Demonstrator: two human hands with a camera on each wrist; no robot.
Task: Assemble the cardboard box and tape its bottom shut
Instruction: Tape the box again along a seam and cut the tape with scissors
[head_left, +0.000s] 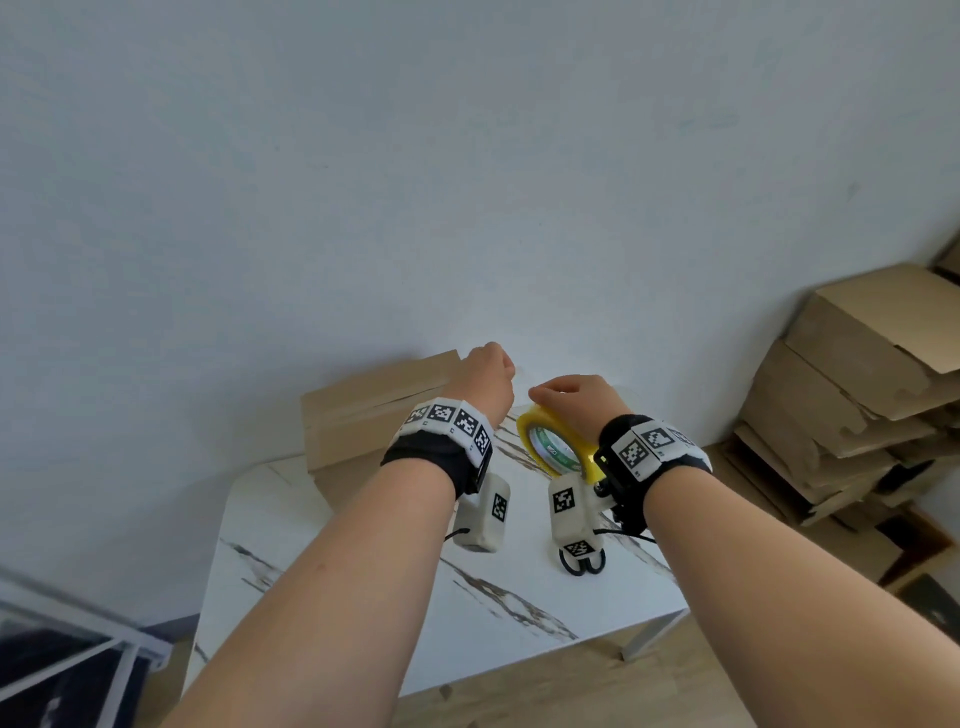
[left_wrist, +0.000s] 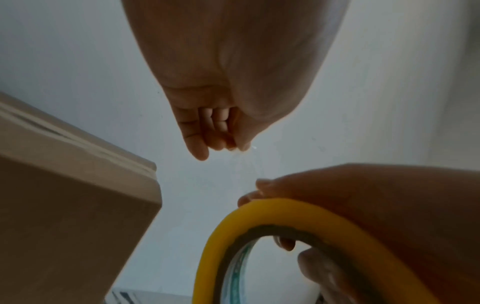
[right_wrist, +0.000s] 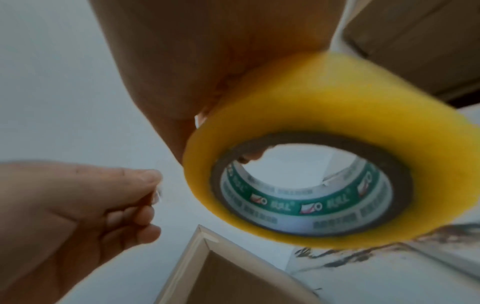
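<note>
Right hand (head_left: 582, 402) grips the yellow tape roll (head_left: 558, 441) above the tabletop (head_left: 363, 571), left hand (head_left: 485, 374) pinches its clear free end to draw a strip, probably for the cardboard box (head_left: 374, 410) standing just left

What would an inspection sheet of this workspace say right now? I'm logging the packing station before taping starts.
Surface: white marble-pattern table, against a pale wall.
Job's things: cardboard box on the table's far end by the wall; yellow tape roll held above the table.
Clutter: black-handled scissors on the table, partly hidden.
Grips: right hand holds the roll; left hand pinches the clear tape end.
Cables: thin black cords at the wrist cameras.
Surroundings: stacked cardboard boxes on the floor, right.
</note>
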